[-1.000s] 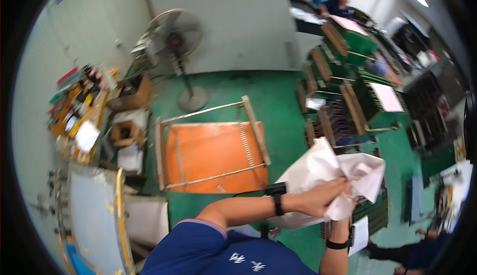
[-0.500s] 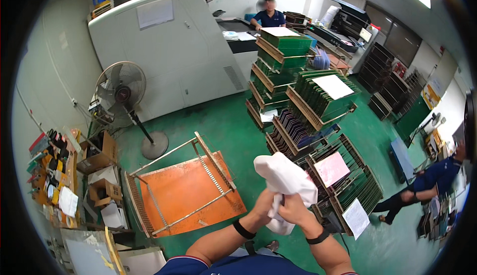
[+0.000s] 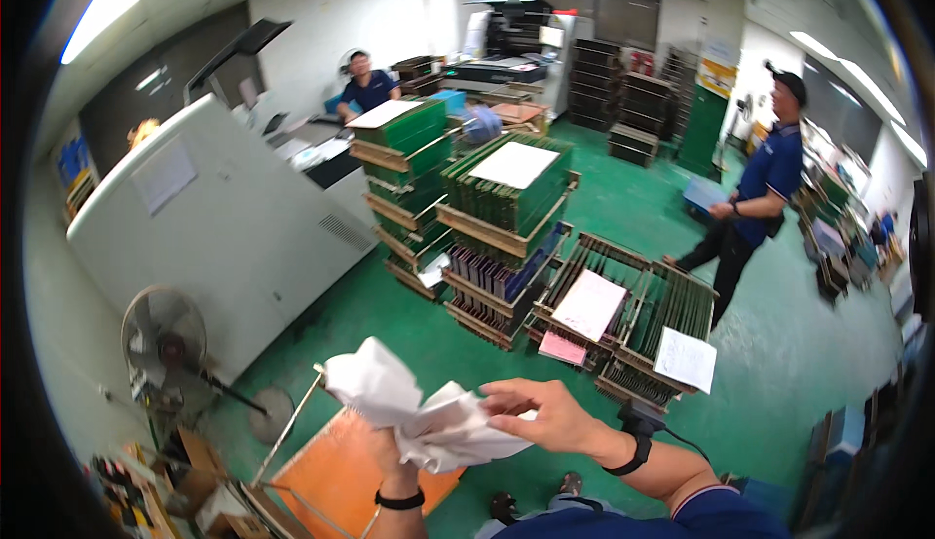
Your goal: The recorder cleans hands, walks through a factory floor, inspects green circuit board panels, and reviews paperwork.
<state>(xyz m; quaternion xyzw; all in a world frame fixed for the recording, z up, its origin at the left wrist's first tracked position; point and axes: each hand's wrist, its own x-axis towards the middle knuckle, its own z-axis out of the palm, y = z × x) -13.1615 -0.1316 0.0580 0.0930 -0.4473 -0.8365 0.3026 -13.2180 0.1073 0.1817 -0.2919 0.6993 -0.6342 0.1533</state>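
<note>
A crumpled white cloth [image 3: 453, 427] stands up in loose folds before my body. My left hand [image 3: 387, 446] grips it from below, with most of its fingers hidden by the folds. To the right of that, my right hand [image 3: 550, 420] has its fingers stretched out and its thumb apart, right beside the cloth's right end. Whether its fingertips touch the fabric I cannot tell. Each wrist wears a black band.
An orange board [image 3: 341, 461] with a metal rack lies on the green floor. Racks of green panels [image 3: 506, 184] stand ahead, with low racks [image 3: 623, 305] nearer. A fan [image 3: 166, 344] stands left by a large grey machine [image 3: 224, 218]. One person [image 3: 765, 188] stands right; another [image 3: 368, 86] is behind the racks.
My view has swung to the right. Both hands were together on the bunched cloth; now the right hand is apart from the left and its fingers are spread. The cloth is looser.
</note>
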